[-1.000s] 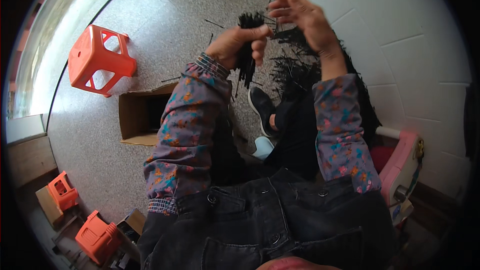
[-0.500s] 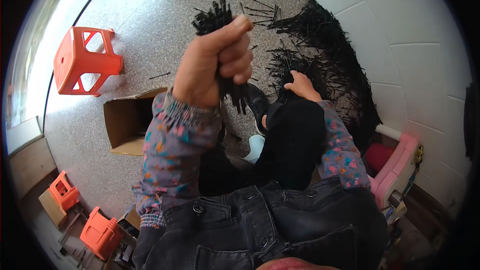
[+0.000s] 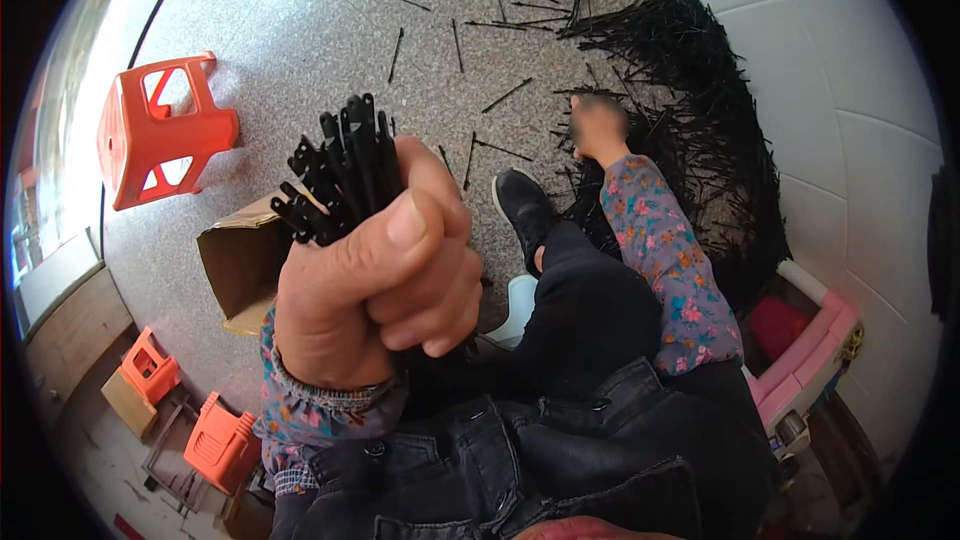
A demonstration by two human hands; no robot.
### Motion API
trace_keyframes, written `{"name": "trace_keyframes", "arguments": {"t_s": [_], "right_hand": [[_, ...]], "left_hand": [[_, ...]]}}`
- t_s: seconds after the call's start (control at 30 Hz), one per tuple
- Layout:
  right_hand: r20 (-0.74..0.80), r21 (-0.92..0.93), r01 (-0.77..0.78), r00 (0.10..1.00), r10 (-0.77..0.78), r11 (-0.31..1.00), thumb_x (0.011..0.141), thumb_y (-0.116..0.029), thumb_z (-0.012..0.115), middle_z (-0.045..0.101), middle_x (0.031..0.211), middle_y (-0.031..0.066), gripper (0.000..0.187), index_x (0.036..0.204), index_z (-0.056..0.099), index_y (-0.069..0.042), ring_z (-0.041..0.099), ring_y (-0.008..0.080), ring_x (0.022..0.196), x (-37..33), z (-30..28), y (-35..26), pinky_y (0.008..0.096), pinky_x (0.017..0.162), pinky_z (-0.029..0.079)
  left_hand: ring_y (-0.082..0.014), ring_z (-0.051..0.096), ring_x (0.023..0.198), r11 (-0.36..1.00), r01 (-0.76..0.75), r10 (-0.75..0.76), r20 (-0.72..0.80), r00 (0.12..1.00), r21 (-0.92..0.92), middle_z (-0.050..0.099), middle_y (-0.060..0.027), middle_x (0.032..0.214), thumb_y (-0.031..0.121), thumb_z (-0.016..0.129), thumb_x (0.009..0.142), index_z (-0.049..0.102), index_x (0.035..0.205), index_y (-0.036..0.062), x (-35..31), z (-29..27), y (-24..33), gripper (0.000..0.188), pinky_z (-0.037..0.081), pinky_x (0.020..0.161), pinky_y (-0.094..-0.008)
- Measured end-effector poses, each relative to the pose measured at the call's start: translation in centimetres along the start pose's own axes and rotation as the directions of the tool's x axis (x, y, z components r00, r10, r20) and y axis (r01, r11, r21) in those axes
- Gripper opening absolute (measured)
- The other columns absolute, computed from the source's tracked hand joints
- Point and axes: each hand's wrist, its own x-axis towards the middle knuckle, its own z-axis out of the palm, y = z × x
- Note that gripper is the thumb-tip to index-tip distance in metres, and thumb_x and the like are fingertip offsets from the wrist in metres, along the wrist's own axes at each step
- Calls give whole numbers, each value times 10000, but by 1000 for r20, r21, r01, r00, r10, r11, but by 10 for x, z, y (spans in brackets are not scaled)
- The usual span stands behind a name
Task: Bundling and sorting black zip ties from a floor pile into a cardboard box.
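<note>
A bundle of thin black plastic strips (image 3: pixel 352 162) with small holes in their tips is gripped in my left hand (image 3: pixel 385 275), raised close before me. The fingers wrap round it and the thumb lies across the front. My right hand (image 3: pixel 602 130) reaches over the near left side of a large heap of similar black strips (image 3: pixel 690 60) on the floor. Its fingers are blurred, so what they touch cannot be made out. Several loose strips (image 3: pixel 507 95) lie scattered on the speckled floor between the bundle and the heap.
An open cardboard box (image 3: pixel 235 270) stands left of my legs, beyond it an orange plastic stool (image 3: pixel 165 130). More orange stools (image 3: pixel 222 440) are at the lower left. The heap runs along a white wall (image 3: pixel 830 120); a pink-and-white plastic item (image 3: pixel 805 360) stands at the right.
My left hand has come nearer and lower with the bundle, whose holed ends now point up and left. My right hand has moved a little farther out over the heap. The view has shifted slightly.
</note>
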Motion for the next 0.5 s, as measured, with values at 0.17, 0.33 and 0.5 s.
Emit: {"name": "trace_keyframes", "arguments": {"t_s": [0.17,0.33,0.5], "right_hand": [[-223,-55,118,966,-127,992,631,-192,744,538,969,142,565,1112,484,-53,550,311,899,-7,52,-3,443,738,446],[-332,-182,212,906,-263,960,713,-110,615,574,801,100,134,824,556,-62,588,273,758,-13,83,6,426,687,441],[-328,-256,279,876,-354,926,768,-86,596,589,741,90,83,851,586,-81,597,238,682,-23,70,10,404,662,442]], "left_hand": [[-59,305,365,1000,19,-19,-19,1000,0,300,49,501,274,462,937,435,957,68,2,1,1,209,325,376,-245],[-63,305,369,1000,14,-15,-55,998,-17,304,47,507,274,460,936,437,947,68,1,2,-3,207,326,384,-245],[-66,299,386,999,-8,3,-130,992,-40,305,46,520,245,459,933,464,921,54,3,2,-2,191,322,402,-245]]}}
